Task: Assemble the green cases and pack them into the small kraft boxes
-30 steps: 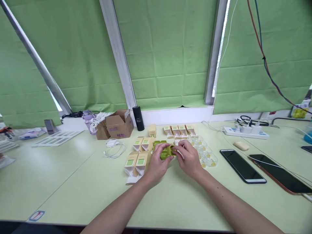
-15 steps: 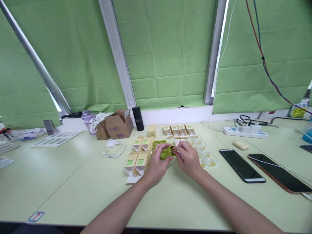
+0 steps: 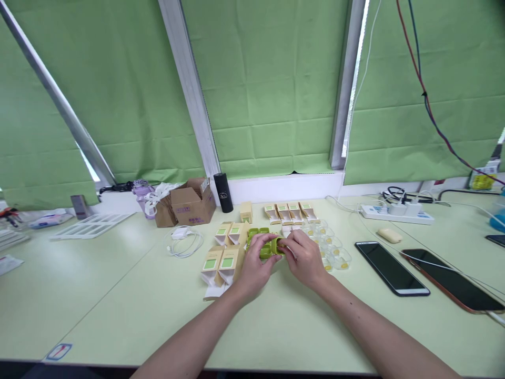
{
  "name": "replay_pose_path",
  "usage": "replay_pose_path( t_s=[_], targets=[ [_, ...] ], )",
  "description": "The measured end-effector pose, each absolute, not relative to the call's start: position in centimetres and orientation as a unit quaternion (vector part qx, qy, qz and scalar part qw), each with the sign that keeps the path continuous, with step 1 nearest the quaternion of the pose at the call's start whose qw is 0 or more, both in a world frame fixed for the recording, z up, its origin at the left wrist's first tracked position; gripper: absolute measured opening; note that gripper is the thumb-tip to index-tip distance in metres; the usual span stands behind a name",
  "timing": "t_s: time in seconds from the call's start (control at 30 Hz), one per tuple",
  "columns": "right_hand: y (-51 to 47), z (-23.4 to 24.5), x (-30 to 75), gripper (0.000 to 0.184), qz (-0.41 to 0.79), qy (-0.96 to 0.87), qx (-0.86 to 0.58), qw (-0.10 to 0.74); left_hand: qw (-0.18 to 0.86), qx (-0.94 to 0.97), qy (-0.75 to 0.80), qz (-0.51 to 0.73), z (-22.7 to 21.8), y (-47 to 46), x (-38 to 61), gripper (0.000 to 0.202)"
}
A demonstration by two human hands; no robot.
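My left hand (image 3: 254, 269) is closed round a small olive-green open-mouthed container (image 3: 278, 246), tipped with its mouth facing right. At that mouth are the pinched thumb and fingers of my right hand (image 3: 305, 259); what they grip inside is hidden. Behind my left fingers sits a set of green compartments (image 3: 258, 230), partly covered. Several small cream boxes with green labels (image 3: 228, 263) stand with flaps open just left of my left hand. A clear plastic tray (image 3: 336, 251) with yellow spots in its cells lies beyond my right hand.
More cream boxes (image 3: 291, 212) stand at the back, near a black cylinder (image 3: 223, 192) and a brown carton (image 3: 193, 202). A white charger and cable (image 3: 181, 232) lie left. Two phones (image 3: 390, 267), an earbud-like case (image 3: 390, 235) and a power strip (image 3: 396, 213) are right.
The green container has turned slightly in my left hand, and my right fingers have shifted a little at its mouth. The other things stay in place.
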State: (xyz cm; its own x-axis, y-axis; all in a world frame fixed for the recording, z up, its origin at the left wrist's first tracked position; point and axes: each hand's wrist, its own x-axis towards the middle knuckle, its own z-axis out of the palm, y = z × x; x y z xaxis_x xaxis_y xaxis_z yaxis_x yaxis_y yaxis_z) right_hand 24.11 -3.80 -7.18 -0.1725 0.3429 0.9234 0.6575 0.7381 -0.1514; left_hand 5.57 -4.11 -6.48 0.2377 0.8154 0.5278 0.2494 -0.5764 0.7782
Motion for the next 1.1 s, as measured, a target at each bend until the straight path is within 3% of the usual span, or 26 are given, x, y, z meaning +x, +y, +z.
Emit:
replay_pose_path(
  t_s=[0.47,0.93,1.1],
  targets=[
    [-3.5,-7.3,24.36,0.02,-0.123,-0.776,-0.315,0.532,0.299,0.727,0.361,0.502,-6.29,-4.13,5.46,0.041],
    [-4.16,-7.12,24.43,0.061,-0.089,-0.789,-0.305,0.526,0.263,0.716,0.379,0.524,-5.97,-3.84,5.07,0.044],
    [-4.02,-7.22,24.1,0.065,-0.097,-0.792,-0.295,0.525,0.273,0.71,0.377,0.529,-5.99,-3.99,5.3,0.045]
  ],
)
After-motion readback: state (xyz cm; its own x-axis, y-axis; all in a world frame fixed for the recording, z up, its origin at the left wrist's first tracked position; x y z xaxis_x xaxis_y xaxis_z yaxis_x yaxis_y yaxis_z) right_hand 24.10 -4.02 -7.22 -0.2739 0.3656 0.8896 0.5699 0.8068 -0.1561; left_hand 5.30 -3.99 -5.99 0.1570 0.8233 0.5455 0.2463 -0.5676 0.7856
